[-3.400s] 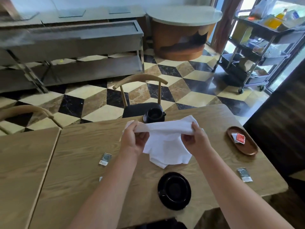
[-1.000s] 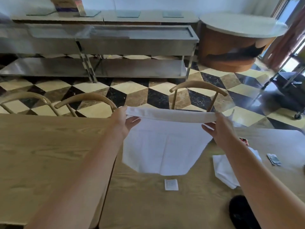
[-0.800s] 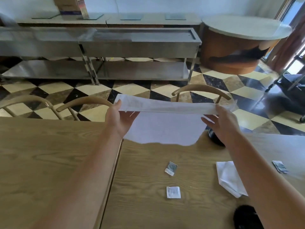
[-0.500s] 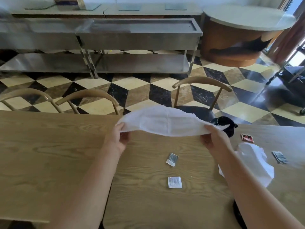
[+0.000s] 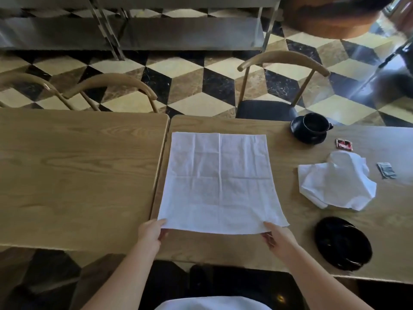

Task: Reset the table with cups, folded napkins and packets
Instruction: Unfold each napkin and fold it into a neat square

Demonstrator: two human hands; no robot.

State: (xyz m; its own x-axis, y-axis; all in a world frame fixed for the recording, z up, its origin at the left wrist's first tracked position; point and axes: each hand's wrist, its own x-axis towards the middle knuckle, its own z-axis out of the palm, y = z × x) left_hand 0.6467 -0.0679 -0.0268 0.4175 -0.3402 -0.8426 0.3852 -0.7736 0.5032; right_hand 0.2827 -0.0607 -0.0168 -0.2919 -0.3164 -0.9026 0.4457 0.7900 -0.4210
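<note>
Two near napkin [image 5: 220,182] corners sit pinched, one in each hand: left hand [image 5: 150,231], right hand [image 5: 279,239].

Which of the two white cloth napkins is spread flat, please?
The large white napkin held by both hands; the other white napkin, to its right, lies crumpled.

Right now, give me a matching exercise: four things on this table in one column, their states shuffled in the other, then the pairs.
Things:
1. flat napkin
2. second napkin
3. cup
4. red packet

States:
A. crumpled in a heap
B. lying beside the cup's saucer
C. spread open, near corners pinched by left hand and right hand
D. standing on a saucer near the far edge

Pairs: 1-C, 2-A, 3-D, 4-B
</note>
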